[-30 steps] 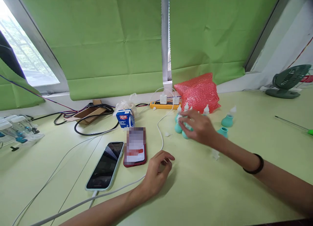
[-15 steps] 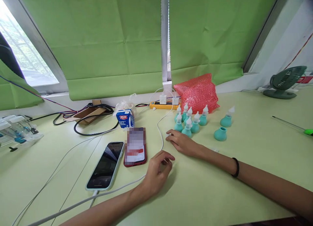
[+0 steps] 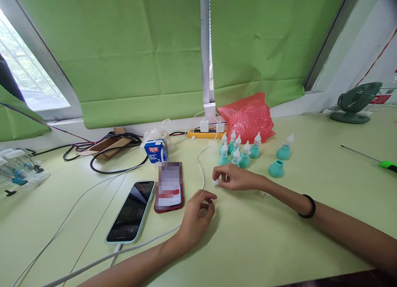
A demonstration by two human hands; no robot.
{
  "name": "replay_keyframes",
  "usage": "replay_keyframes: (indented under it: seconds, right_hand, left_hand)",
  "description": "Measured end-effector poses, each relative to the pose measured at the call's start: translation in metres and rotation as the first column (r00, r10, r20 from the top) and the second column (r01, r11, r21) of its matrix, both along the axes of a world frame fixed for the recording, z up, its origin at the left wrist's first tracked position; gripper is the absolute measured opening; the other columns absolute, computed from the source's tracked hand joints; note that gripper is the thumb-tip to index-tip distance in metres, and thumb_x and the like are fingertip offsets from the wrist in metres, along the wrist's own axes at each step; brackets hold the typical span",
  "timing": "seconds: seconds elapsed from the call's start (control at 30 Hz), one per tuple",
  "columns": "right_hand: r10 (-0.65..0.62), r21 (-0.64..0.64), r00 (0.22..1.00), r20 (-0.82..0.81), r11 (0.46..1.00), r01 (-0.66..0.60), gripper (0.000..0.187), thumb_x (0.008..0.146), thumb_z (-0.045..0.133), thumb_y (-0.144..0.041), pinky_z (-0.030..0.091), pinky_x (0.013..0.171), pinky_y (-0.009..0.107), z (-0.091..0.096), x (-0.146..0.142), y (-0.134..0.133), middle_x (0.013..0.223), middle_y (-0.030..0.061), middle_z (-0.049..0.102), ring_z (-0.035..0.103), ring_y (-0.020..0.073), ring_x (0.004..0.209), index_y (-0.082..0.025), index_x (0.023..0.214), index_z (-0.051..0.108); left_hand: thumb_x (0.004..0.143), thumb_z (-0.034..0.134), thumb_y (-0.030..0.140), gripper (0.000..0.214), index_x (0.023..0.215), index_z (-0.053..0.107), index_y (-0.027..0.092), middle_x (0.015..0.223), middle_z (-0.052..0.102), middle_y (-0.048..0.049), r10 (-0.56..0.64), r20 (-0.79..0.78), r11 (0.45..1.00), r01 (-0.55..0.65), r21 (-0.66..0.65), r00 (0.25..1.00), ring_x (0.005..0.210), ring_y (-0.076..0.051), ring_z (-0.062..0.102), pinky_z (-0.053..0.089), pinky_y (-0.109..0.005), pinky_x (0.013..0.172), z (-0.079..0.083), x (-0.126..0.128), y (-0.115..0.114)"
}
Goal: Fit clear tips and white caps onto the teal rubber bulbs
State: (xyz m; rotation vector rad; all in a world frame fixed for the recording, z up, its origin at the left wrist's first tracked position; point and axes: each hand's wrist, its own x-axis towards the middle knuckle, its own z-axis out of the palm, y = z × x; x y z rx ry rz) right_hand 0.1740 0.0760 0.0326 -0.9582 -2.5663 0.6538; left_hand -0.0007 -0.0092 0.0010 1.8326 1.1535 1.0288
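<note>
My right hand (image 3: 234, 177) is low over the table, thumb and fingertips closed on a small whitish nozzle tip (image 3: 215, 182). My left hand (image 3: 198, 216) rests on the table, fingers loosely bent and thumb apart, holding nothing. Behind my right hand stand several teal rubber bulbs (image 3: 245, 160) fitted with translucent nozzle tips. Apart from them, to the right, are one teal bulb with a slanted tip (image 3: 283, 152) and one open-topped teal bulb (image 3: 276, 168) without a tip. Another small clear piece (image 3: 265, 194) lies partly hidden beside my right forearm.
Two phones, one black-screened (image 3: 132, 212) and one red-cased (image 3: 169, 187), lie left of my hands, with a white cable (image 3: 149, 240) crossing nearby. Behind are a milk carton (image 3: 156, 151), yellow power strip (image 3: 204, 134) and red bubble-wrap bag (image 3: 249, 121). A screwdriver (image 3: 366, 155) and fan (image 3: 356, 103) are right.
My right hand has lifted and bent its fingers, bringing the small nozzle tip into sight at the fingertips. My left hand has barely moved. The view has shifted slightly.
</note>
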Motion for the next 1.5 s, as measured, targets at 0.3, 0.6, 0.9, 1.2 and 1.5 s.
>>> replay_keyframes:
  seconds: [0.3,0.6,0.9,1.2,1.5]
  right_hand:
    - [-0.058,0.158,0.981,0.186,0.987,0.029,0.026,0.069,0.047,-0.012,0.041,0.067,0.027,-0.001,0.005,0.003,0.085,0.0075,0.061,0.055,0.0193,0.080,-0.015,0.093,0.057]
    - [0.022,0.272,0.988,0.153,0.960,-0.064,0.016,0.071,0.052,-0.014,0.041,0.070,0.030,-0.009,-0.003,-0.002,0.087,0.0091,0.058,0.051,0.0208,0.086,-0.016,0.083,0.063]
    - [0.130,0.066,0.984,-0.123,0.990,-0.123,0.013,0.072,0.054,-0.018,0.043,0.066,0.024,0.003,-0.009,-0.012,0.077,0.0049,0.062,0.055,0.0132,0.072,-0.016,0.081,0.065]
    - [-0.006,-0.457,0.966,-0.258,0.882,-0.117,0.028,0.067,0.060,-0.037,0.044,0.056,0.020,-0.002,-0.013,-0.011,0.065,0.0038,0.064,0.056,0.0114,0.062,-0.011,0.075,0.068]
    - [-0.040,-0.185,0.999,0.025,0.982,0.044,0.021,0.069,0.055,-0.027,0.043,0.058,0.022,0.046,0.008,-0.029,0.077,0.0041,0.064,0.056,0.0138,0.068,-0.016,0.084,0.065]
  left_hand:
    - [0.073,0.042,0.010,0.017,0.084,0.054,0.017,0.082,0.055,-0.0044,-0.009,-0.011,1.000,0.009,-0.004,1.000,0.077,-0.013,0.053,0.046,-0.024,0.068,-0.001,0.000,0.001]
    - [0.071,0.044,0.010,0.017,0.081,0.056,0.016,0.079,0.055,-0.0041,-0.022,-0.023,1.000,0.022,-0.002,0.999,0.073,-0.013,0.053,0.045,-0.024,0.066,-0.002,0.000,0.001]
    - [0.077,0.049,0.028,0.017,0.090,0.049,0.017,0.075,0.055,-0.0020,0.073,0.250,0.982,-0.027,-0.184,0.966,0.071,-0.012,0.052,0.044,-0.024,0.063,-0.001,0.000,0.003]
    - [0.073,0.056,0.028,0.015,0.081,0.056,0.015,0.077,0.061,-0.0042,0.077,0.342,0.986,-0.020,-0.166,0.937,0.069,-0.013,0.054,0.045,-0.024,0.063,0.001,-0.001,0.003]
    - [0.070,0.059,0.024,0.011,0.077,0.060,0.015,0.080,0.062,-0.0051,0.131,0.315,0.986,-0.090,-0.141,0.940,0.075,-0.014,0.057,0.048,-0.025,0.066,-0.002,-0.001,0.003]
